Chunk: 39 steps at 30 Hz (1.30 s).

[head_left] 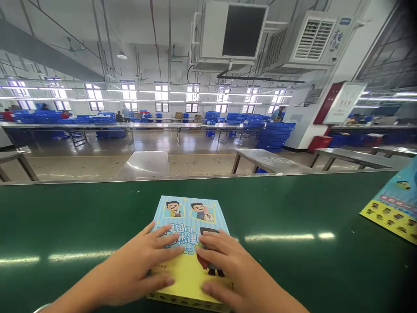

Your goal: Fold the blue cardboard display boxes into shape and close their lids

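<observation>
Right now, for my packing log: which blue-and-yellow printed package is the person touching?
The centre package, under the left hand and right hand; the other package sits apart at the right edge, partly out of view, untouched.

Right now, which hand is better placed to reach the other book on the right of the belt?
Probably your right hand: on this book it lies nearer that book than your left hand does.

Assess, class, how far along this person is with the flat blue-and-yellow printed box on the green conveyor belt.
Done: the flat blue-and-yellow printed box lies on the green conveyor belt. In hand: the left hand and right hand rest on its cover. Remaining: a second blue-and-yellow printed piece lies untouched at the belt's right edge.
</observation>
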Motion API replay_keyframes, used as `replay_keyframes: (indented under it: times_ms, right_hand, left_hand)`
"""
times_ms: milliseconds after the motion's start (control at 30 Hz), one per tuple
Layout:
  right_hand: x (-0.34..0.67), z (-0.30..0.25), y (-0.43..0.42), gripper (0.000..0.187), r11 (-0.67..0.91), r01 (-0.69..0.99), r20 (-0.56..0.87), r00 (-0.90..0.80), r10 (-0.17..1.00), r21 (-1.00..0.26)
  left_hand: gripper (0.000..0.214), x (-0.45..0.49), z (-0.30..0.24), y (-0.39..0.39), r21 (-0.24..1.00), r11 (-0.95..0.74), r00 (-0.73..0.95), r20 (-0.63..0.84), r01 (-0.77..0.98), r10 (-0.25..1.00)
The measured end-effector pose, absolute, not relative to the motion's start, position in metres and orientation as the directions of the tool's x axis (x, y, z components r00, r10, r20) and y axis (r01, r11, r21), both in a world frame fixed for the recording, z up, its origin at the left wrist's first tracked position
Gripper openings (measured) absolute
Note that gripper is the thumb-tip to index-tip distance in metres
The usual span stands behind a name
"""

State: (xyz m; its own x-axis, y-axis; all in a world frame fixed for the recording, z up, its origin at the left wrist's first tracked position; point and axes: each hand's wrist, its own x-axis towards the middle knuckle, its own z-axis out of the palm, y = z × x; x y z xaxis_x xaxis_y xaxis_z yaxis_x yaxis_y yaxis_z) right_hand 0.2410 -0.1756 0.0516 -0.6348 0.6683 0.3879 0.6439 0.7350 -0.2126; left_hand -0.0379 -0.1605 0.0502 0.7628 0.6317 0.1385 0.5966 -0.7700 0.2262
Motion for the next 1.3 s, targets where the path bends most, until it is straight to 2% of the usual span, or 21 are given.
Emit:
replay_keyframes:
  times_ms: [100, 200, 300, 367, 467, 567, 633, 733, 833, 900, 1067, 1100, 1167, 1233, 1300]
  right_hand:
    - [0.23, 0.044, -0.19, 0.04, 0.767, 0.64, 0.436, -0.678, 0.592, -0.045]
    - [0.221, 0.028, -0.185, 0.051, 0.784, 0.611, 0.509, -0.714, 0.481, 0.115]
    - [0.209, 0.009, -0.178, 0.036, 0.739, 0.631, 0.624, -0.682, 0.382, 0.237]
    - [0.203, 0.003, -0.176, 0.032, 0.728, 0.629, 0.651, -0.678, 0.343, 0.272]
    - [0.196, 0.013, -0.172, 0.033, 0.773, 0.592, 0.615, -0.703, 0.357, 0.227]
    - [0.191, 0.038, -0.168, 0.025, 0.826, 0.558, 0.494, -0.741, 0.455, 0.076]
    - [0.188, 0.051, -0.167, 0.019, 0.827, 0.562, 0.395, -0.764, 0.51, 0.019]
    - [0.184, 0.053, -0.168, 0.024, 0.814, 0.575, 0.388, -0.771, 0.506, 0.081]
    - [0.186, 0.038, -0.174, 0.055, 0.816, 0.558, 0.428, -0.781, 0.454, 0.151]
    - [0.185, 0.025, -0.179, 0.064, 0.817, 0.546, 0.427, -0.793, 0.434, 0.183]
    - [0.17, 0.002, -0.184, 0.046, 0.789, 0.541, 0.51, -0.785, 0.351, 0.29]
    - [0.168, 0.002, -0.184, 0.047, 0.805, 0.53, 0.513, -0.785, 0.346, 0.267]
    - [0.169, 0.009, -0.182, 0.057, 0.871, 0.472, 0.452, -0.813, 0.368, 0.138]
    - [0.182, 0.019, -0.177, 0.065, 0.909, 0.409, 0.359, -0.84, 0.407, -0.075]
    - [0.205, 0.028, -0.17, 0.06, 0.854, 0.445, 0.352, -0.78, 0.518, -0.27]
  left_hand:
    - [0.052, -0.034, 0.036, -0.182, 0.077, -0.75, 0.73, 0.181, 0.657, 0.659]
    - [0.05, -0.035, 0.018, -0.18, -0.098, -0.753, 0.743, 0.285, 0.65, 0.605]
    - [0.042, -0.039, 0.002, -0.173, -0.292, -0.724, 0.758, 0.447, 0.625, 0.474]
    - [0.038, -0.042, 0.0, -0.171, -0.348, -0.715, 0.769, 0.485, 0.606, 0.416]
    - [0.037, -0.047, 0.015, -0.171, -0.298, -0.749, 0.785, 0.425, 0.592, 0.451]
    - [0.037, -0.052, 0.042, -0.174, -0.096, -0.799, 0.775, 0.336, 0.594, 0.535]
    - [0.036, -0.055, 0.055, -0.175, -0.003, -0.804, 0.773, 0.28, 0.594, 0.57]
    - [0.037, -0.063, 0.059, -0.177, -0.04, -0.782, 0.77, 0.215, 0.621, 0.601]
    - [0.041, -0.074, 0.047, -0.183, -0.097, -0.752, 0.755, 0.172, 0.652, 0.633]
    - [0.051, -0.081, 0.039, -0.19, -0.108, -0.74, 0.747, 0.157, 0.663, 0.646]
    - [0.086, -0.069, 0.027, -0.204, -0.208, -0.656, 0.688, 0.229, 0.725, 0.689]
    - [0.091, -0.062, 0.025, -0.205, -0.228, -0.636, 0.675, 0.237, 0.737, 0.698]
    - [0.096, -0.047, 0.018, -0.203, -0.255, -0.594, 0.645, 0.244, 0.763, 0.725]
    - [0.089, -0.036, 0.008, -0.197, -0.284, -0.52, 0.588, 0.275, 0.806, 0.761]
    - [0.078, -0.032, -0.004, -0.187, -0.317, -0.436, 0.529, 0.336, 0.843, 0.779]
